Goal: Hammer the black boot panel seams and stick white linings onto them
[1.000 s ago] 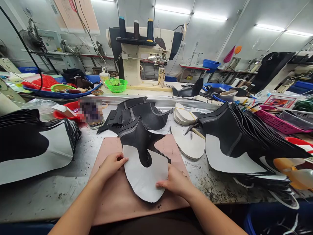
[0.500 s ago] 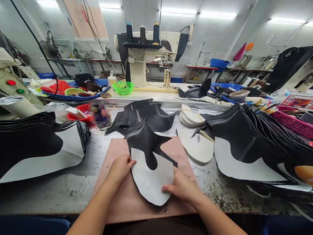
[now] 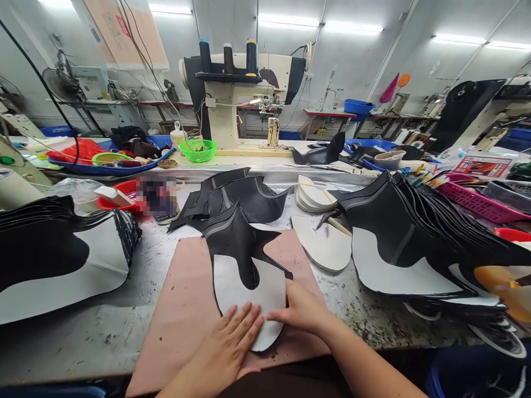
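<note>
A black shoe upper [image 3: 226, 232] with a white lining [image 3: 232, 287] on its rounded toe lies on a pink sheet [image 3: 166, 326] in front of me. My left hand [image 3: 232, 340] rests flat across the lower left of the lining, fingers stretched out. At the right edge, my right hand [image 3: 305, 309] grips the upper, thumb on top and the other fingers partly hidden beneath or behind the edge. Just beyond lie more black uppers [image 3: 249, 196], overlapping one another.
Stacks of black-and-white uppers stand at left [image 3: 99, 249] and right [image 3: 398, 243]. White cut pieces [image 3: 323, 249] with a hammer [image 3: 340, 226] lie right of the pink sheet. Behind are a sewing machine [image 3: 222, 116], a green basket [image 3: 199, 150] and a pink basket [image 3: 473, 199].
My left hand has left the upper's left edge and now lies flat on the lower lining. My right hand keeps its hold. The whole view has shifted slightly.
</note>
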The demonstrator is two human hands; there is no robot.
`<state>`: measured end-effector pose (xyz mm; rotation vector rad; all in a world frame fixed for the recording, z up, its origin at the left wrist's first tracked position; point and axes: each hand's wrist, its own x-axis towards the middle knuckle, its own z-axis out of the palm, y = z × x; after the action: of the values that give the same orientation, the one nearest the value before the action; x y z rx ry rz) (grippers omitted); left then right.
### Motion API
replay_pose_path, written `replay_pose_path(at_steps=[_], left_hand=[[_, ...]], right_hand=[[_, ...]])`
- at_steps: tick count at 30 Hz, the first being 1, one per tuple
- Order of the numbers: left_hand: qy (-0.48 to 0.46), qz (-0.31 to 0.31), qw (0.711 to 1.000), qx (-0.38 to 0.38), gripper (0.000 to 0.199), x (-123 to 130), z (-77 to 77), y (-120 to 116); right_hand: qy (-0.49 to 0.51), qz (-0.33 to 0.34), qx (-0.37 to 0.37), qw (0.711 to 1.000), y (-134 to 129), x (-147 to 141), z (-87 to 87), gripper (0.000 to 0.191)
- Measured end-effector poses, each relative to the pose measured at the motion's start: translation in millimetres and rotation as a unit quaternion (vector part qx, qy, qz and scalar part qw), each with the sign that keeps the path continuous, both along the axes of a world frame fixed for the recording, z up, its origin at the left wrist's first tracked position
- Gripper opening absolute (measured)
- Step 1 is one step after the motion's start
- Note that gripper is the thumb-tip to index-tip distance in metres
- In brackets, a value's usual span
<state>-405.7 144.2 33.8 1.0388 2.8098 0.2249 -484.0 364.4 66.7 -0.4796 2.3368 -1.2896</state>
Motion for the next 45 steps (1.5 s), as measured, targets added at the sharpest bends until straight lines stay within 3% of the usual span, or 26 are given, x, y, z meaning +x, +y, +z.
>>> replay_pose_path(at_steps=[2, 6, 13, 18, 22, 23, 26, 28, 31, 36, 39, 45], left_hand=[[0.025, -0.037, 0.999, -0.008, 0.073, 8.3, -7.4, 2.4], [0.087, -0.058, 0.994, -0.036, 0.066, 7.7, -15.8, 0.5], [0.268, -0.062, 0.960, -0.053, 0.054, 0.1, -14.5, 4.3], [0.244, -0.010, 0.970, -0.018, 0.026, -6.8, -7.6, 18.6], [0.170, 0.015, 0.984, -0.050, 0.043, -9.4, 3.9, 29.7], [0.157, 0.023, 0.986, -0.053, 0.040, -10.1, 6.0, 31.2], [0.166, 0.040, 0.985, -0.020, 0.020, -12.8, 4.9, 32.0], [0.209, 0.038, 0.977, 0.021, 0.026, -14.3, -2.7, 30.1], [0.279, 0.061, 0.957, 0.058, 0.031, -13.9, -18.1, 26.8], [0.308, 0.133, 0.942, 0.024, 0.059, -12.0, -30.8, 19.1], [0.242, 0.170, 0.955, -0.029, 0.059, -25.4, -29.1, 8.6], [0.168, 0.257, 0.949, -0.071, 0.055, -83.4, -17.4, -16.2]], right_hand=[[0.002, -0.020, -0.019, 1.000, 5.9, -11.6, -1.1, 0.036], [0.027, -0.104, 0.024, 0.994, 13.3, -33.7, -8.0, 0.037], [0.034, -0.141, 0.043, 0.989, 10.0, -45.1, -15.3, 0.030], [0.073, -0.142, 0.072, 0.984, 8.7, -48.4, -14.1, 0.029], [0.156, -0.128, 0.098, 0.974, 3.7, -40.2, -13.8, 0.026], [0.181, -0.122, 0.099, 0.971, 0.3, -34.8, -15.4, 0.029], [0.276, -0.039, 0.099, 0.955, -13.1, -15.2, -26.3, 0.039], [0.329, 0.031, 0.127, 0.935, -20.6, -6.0, -35.1, 0.042], [0.320, 0.070, 0.196, 0.924, -24.3, -5.0, -39.6, 0.057], [0.266, 0.110, 0.245, 0.926, -20.7, -6.2, -27.8, 0.085], [0.284, 0.163, 0.229, 0.916, -18.8, 9.4, -24.1, 0.077], [0.266, 0.304, 0.142, 0.904, -11.1, 39.6, -14.2, 0.053]])
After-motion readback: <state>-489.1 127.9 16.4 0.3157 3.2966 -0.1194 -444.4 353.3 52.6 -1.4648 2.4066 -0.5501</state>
